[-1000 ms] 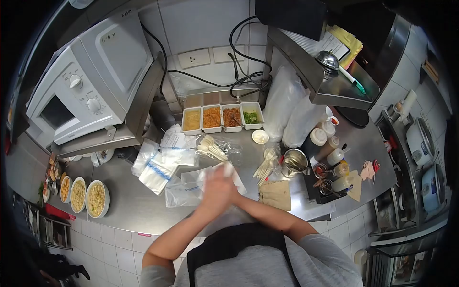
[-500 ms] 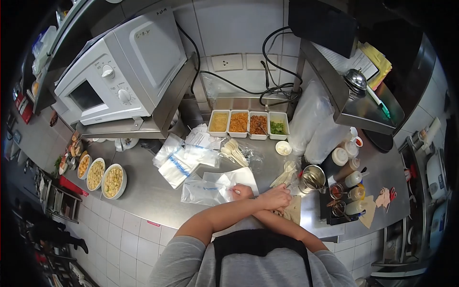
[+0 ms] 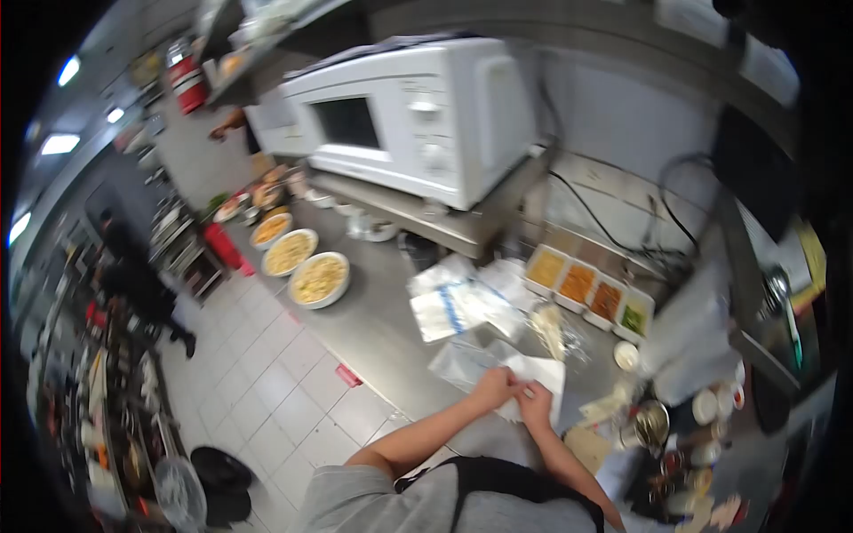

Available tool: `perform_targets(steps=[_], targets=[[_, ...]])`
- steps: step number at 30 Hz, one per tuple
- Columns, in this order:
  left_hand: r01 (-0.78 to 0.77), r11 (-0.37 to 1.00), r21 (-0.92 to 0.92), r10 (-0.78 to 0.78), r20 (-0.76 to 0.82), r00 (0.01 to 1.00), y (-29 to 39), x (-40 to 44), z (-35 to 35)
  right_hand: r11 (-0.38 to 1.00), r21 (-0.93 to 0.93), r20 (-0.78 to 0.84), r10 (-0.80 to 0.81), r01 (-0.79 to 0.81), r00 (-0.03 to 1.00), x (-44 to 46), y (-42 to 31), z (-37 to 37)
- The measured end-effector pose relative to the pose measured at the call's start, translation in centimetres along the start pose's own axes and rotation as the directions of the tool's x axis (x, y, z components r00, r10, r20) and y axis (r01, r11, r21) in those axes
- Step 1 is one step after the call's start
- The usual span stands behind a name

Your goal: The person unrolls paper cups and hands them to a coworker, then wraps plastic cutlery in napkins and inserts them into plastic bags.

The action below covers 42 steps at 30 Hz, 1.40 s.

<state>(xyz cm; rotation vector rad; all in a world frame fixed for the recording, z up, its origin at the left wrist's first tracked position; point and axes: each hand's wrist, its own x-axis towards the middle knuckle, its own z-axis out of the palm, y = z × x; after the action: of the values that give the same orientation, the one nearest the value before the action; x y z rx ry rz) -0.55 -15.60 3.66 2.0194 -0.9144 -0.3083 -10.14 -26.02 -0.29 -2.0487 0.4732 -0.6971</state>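
My left hand point(image 3: 496, 388) and my right hand point(image 3: 535, 402) meet above the near edge of a white sheet point(image 3: 544, 371). The fingers of both are pressed together at the tips; what they pinch is too small and blurred to tell. Just beyond my left hand lies a clear plastic bag point(image 3: 460, 362), partly over the sheet. Farther back are a stack of white and blue bags point(image 3: 440, 311) and wooden spoons point(image 3: 548, 327) in clear wrap.
Bowls of food point(image 3: 318, 281) line the counter's left part, below a white microwave point(image 3: 413, 124) on a shelf. Four trays point(image 3: 576, 284) stand by the wall. A metal pot point(image 3: 651, 425) and sauce bottles point(image 3: 705, 407) are at right. A person point(image 3: 133, 266) stands far left.
The view has swung left. My left hand has come back from the brown cloth-like item, and my crossed arms have uncrossed, bringing both hands together by the white sheet.
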Motion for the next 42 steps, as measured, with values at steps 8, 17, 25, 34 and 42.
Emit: perform_targets(steps=[8, 17, 25, 34, 42], targets=[[-0.060, 0.998, 0.036, 0.062, -0.082, 0.995, 0.5, -0.7, -2.6, 0.984, 0.167, 0.012, 0.064, -0.065, 0.998, -0.1, -1.4, -0.5], [-0.040, 0.989, -0.144, 0.037, -0.024, 0.999, -0.8, 0.5, -3.7, 0.975, 0.195, 0.079, 0.090, -0.104, 0.993, 0.4, -1.9, -1.5], [0.051, 0.968, -0.245, 0.012, 0.249, 0.968, -2.2, 1.4, -4.9, 0.997, 0.061, 0.025, 0.038, -0.039, 0.999, 1.3, -3.0, -1.4], [0.241, 0.937, -0.254, -0.146, 0.342, 0.928, 0.0, 2.2, -7.3, 0.983, 0.154, 0.053, 0.098, -0.105, 0.994, 1.0, -5.2, -3.2], [0.704, 0.515, -0.488, -0.292, 0.673, 0.680, -0.6, 1.3, -6.7, 0.983, 0.154, 0.137, 0.082, -0.103, 0.987, 1.0, -3.8, -2.1]])
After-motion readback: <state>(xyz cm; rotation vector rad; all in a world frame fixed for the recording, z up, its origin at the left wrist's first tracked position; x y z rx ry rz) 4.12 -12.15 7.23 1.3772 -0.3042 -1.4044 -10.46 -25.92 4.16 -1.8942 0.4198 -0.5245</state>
